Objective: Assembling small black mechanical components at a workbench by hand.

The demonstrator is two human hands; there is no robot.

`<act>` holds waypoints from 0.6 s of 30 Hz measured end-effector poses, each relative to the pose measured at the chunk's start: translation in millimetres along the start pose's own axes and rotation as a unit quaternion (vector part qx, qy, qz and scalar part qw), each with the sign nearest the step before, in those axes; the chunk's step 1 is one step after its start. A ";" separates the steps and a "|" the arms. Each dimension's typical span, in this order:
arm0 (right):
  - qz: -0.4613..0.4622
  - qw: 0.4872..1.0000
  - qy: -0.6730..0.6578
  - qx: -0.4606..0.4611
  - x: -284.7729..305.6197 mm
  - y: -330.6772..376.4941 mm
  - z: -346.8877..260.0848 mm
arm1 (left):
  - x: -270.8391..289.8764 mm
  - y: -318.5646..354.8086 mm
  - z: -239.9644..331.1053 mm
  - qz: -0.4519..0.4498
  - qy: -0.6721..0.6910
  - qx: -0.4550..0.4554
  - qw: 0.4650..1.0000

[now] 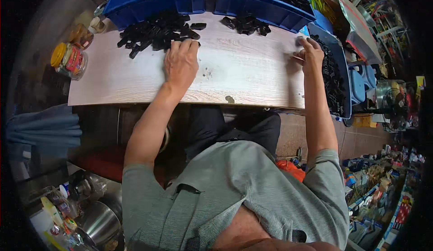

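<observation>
On the table, a loose pile of small black plastic parts (153, 30) lies at the far left. My left hand (181, 60) is at the near right edge of this pile, back of the hand up. Its fingers are bent together over a black part that peeks out beyond the fingertips. My right hand (312, 54) is raised at the table's right end, beside a light blue bin (348, 88) full of similar black parts. Thumb and fingers are apart there, and I see nothing held between them. A smaller group of black parts (247, 25) lies at the far middle.
Two dark blue bins, a left one (158, 8) and a right one (266, 16), stand along the far edge with black parts inside. A yellow-lidded jar (71, 61) sits at the table's left end. Blue jugs (358, 81) and a fan (394, 102) stand to the right.
</observation>
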State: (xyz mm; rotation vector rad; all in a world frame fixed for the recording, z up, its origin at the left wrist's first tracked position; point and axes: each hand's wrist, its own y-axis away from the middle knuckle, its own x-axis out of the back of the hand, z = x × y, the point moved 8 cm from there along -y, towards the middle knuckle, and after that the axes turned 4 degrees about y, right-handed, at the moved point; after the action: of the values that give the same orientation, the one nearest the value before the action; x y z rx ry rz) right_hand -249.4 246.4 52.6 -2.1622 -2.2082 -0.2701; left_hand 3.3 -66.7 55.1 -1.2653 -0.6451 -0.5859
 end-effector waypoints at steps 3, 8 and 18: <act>-0.033 0.998 0.048 0.011 -18.1 1.0 1.2 | -2.4 2.3 8.4 -0.010 0.040 -0.020 0.999; -0.104 0.984 0.143 0.006 -73.7 -9.7 13.0 | 1.4 7.4 17.4 -0.058 0.056 -0.035 0.996; -0.055 0.932 0.305 0.187 -96.8 -27.8 10.8 | 12.2 6.2 8.6 -0.011 0.162 0.036 0.986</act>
State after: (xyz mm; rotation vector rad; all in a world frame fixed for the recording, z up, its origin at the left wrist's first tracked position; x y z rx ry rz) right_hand -273.3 152.0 24.8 -1.4955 -1.8359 -0.4169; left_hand 15.1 -57.5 61.3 -1.0664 -0.4054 -0.7616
